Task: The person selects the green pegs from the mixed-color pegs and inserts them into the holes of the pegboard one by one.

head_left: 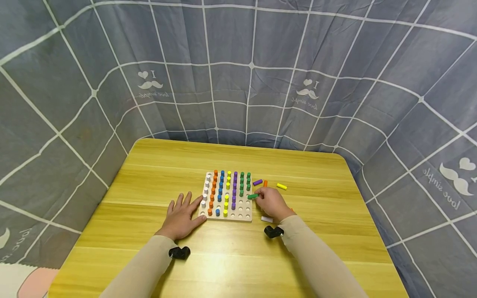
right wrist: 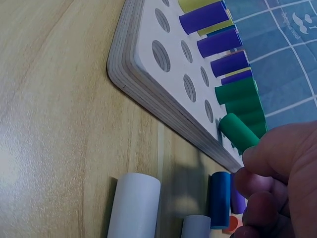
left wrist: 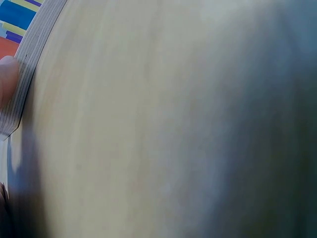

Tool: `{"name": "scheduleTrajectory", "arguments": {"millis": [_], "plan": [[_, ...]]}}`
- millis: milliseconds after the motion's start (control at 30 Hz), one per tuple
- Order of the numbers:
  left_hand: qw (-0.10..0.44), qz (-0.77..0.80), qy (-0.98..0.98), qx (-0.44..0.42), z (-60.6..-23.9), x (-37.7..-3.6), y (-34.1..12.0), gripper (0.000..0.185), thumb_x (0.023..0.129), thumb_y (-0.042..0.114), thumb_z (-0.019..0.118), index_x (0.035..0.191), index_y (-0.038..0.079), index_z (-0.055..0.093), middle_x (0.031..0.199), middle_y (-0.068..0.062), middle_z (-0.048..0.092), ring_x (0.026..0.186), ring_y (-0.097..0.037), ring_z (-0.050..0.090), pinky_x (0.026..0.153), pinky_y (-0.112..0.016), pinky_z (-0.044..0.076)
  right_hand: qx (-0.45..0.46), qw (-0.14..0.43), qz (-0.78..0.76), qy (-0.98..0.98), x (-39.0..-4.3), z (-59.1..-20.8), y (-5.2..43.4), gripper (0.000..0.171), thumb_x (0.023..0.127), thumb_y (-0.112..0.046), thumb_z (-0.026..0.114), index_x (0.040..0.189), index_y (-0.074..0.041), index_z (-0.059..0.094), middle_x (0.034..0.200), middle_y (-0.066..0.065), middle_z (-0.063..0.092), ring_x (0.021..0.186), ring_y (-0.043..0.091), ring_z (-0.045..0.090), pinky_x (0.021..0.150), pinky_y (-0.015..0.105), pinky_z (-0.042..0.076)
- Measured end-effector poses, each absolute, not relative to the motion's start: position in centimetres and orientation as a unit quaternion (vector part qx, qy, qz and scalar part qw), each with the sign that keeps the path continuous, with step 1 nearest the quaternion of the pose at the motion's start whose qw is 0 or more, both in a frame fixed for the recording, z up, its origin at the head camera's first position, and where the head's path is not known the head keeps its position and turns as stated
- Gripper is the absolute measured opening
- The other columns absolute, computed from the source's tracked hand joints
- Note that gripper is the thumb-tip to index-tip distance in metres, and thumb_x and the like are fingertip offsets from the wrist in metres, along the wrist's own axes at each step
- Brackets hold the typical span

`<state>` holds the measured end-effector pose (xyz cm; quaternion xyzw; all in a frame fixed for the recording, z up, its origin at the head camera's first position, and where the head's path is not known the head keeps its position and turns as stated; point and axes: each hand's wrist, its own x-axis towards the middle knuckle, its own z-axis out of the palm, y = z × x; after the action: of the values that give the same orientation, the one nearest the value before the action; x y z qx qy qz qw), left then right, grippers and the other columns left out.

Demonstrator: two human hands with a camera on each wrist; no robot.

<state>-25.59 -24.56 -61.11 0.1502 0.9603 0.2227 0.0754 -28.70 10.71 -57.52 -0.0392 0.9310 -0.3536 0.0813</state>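
Note:
A pale wooden pegboard [head_left: 243,220] lies on the table, its columns filled with white, orange, blue, yellow, purple and green pegs, with some bare holes among them. My right hand [head_left: 273,203] pinches a green peg [right wrist: 238,131] between thumb and fingers. That peg is tilted, its far end right at a hole in the board's rightmost column, just in front of the standing green pegs. With fingers spread, my left hand [head_left: 181,217] rests flat on the table, thumb and index fingertip at the board's left edge. In the left wrist view only a fingertip [left wrist: 7,79] shows beside the board.
Loose pegs lie right of the board: a purple one [head_left: 257,182], an orange one [head_left: 265,183], a yellow one [head_left: 281,186], and a white one [head_left: 266,219]. A blue peg [right wrist: 219,199] shows below the right hand. A grey checked curtain [head_left: 231,82] surrounds the table.

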Motion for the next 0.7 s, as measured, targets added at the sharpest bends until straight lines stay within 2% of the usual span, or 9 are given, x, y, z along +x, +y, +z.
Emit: {"name": "scheduleTrajectory", "arguments": {"millis": [267, 467, 700], "plan": [[0.076, 0.216, 0.962, 0.147, -61.2, -25.7, -24.5, 0.081, 0.101, 0.07, 0.052, 0.168, 0.032, 0.029, 0.176, -0.02, 0.014, 0.162, -0.051, 0.004, 0.125, -0.074, 0.002, -0.044, 0.072, -0.337, 0.938, -29.2, -57.5, 10.6, 0.014, 0.101, -0.01, 0.067, 0.111, -0.007, 0.076, 0.084, 0.002, 0.064, 0.068, 0.015, 0.054, 0.06, 0.026, 0.043], [0.077, 0.218, 0.962, 0.145, -61.1, -25.7, -24.5, 0.08, 0.101, 0.069, 0.053, 0.168, 0.032, 0.029, 0.176, -0.02, 0.014, 0.162, -0.051, 0.004, 0.126, -0.073, 0.001, -0.06, 0.064, -0.292, 0.952, -29.8, -57.5, 10.1, 0.019, 0.1, -0.011, 0.067, 0.115, -0.005, 0.077, 0.093, 0.002, 0.069, 0.075, 0.015, 0.055, 0.067, 0.028, 0.044], [0.076, 0.22, 0.962, 0.144, -60.9, -25.6, -24.4, 0.08, 0.101, 0.068, 0.054, 0.168, 0.03, 0.031, 0.176, -0.021, 0.015, 0.162, -0.051, 0.004, 0.125, -0.074, 0.002, -0.074, 0.058, -0.25, 0.964, -30.1, -57.1, 9.5, 0.021, 0.101, -0.013, 0.069, 0.118, -0.005, 0.077, 0.11, 0.007, 0.077, 0.084, 0.016, 0.062, 0.081, 0.036, 0.056]]}}
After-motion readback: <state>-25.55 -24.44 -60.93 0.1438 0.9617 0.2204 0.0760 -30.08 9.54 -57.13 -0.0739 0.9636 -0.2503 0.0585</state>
